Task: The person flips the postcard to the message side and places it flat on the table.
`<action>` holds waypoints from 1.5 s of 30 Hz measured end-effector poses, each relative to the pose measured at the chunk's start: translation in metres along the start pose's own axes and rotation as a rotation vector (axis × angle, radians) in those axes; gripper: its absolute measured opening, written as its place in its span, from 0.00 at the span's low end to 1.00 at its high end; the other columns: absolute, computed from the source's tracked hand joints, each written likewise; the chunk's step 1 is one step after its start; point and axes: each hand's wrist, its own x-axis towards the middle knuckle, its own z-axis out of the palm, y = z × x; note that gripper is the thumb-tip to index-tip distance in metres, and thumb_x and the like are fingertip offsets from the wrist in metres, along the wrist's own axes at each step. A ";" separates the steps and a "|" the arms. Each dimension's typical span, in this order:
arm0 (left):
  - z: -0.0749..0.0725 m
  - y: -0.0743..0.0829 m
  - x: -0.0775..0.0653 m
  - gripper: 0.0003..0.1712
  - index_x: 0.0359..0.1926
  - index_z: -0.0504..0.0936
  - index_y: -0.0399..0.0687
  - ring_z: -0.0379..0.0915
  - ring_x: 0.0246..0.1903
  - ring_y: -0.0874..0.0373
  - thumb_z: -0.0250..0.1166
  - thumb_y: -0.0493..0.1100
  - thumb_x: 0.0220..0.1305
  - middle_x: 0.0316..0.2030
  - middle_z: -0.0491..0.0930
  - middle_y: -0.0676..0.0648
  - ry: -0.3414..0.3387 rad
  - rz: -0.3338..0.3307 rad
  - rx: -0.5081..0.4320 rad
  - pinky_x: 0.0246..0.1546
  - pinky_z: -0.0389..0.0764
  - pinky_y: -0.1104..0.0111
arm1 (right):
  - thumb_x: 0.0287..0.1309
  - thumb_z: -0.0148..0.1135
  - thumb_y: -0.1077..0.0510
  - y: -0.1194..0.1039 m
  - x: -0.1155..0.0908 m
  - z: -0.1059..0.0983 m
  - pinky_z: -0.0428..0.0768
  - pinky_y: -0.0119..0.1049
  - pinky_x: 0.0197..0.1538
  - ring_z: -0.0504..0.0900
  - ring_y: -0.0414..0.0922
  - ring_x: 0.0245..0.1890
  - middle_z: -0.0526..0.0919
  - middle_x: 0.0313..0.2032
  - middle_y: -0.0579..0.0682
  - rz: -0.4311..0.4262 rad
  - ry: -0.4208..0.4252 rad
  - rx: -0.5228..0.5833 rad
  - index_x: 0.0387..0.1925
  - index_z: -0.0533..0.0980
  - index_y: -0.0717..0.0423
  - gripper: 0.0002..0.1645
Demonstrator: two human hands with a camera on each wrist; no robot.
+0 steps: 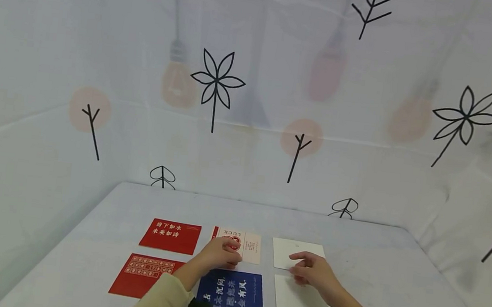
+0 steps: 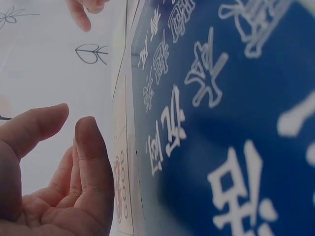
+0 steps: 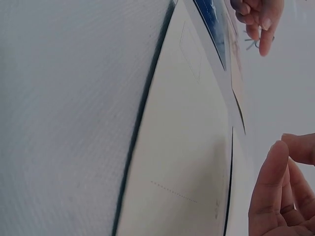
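My left hand (image 1: 219,254) hovers over the cream-and-red card (image 1: 252,248) marked LUCK, covering its lower left part. The near blue card (image 1: 251,296) with white characters lies just below that hand. In the left wrist view the left hand (image 2: 78,182) has bent, relaxed fingers, with a gap between thumb and forefinger and nothing in it. My right hand (image 1: 315,276) is above the two white cards, overlapping the far one (image 1: 283,250) and the near one (image 1: 295,304). Its fingers (image 3: 268,191) are loosely bent, thumb tip close to the forefinger, holding nothing.
On the left lie two red cards, the far one (image 1: 169,238) with white characters and the near one (image 1: 135,279) with a printed grid. All the cards rest flat in two rows on a white-covered table (image 1: 378,267). Patterned white cloth (image 1: 245,163) hangs around it.
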 end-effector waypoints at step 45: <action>-0.042 -0.013 0.014 0.27 0.52 0.74 0.34 0.79 0.30 0.55 0.70 0.36 0.51 0.34 0.79 0.44 0.101 -0.031 0.068 0.33 0.82 0.65 | 0.49 0.66 0.66 -0.017 0.019 0.041 0.80 0.34 0.31 0.76 0.44 0.23 0.77 0.25 0.52 -0.042 -0.001 0.010 0.45 0.76 0.66 0.19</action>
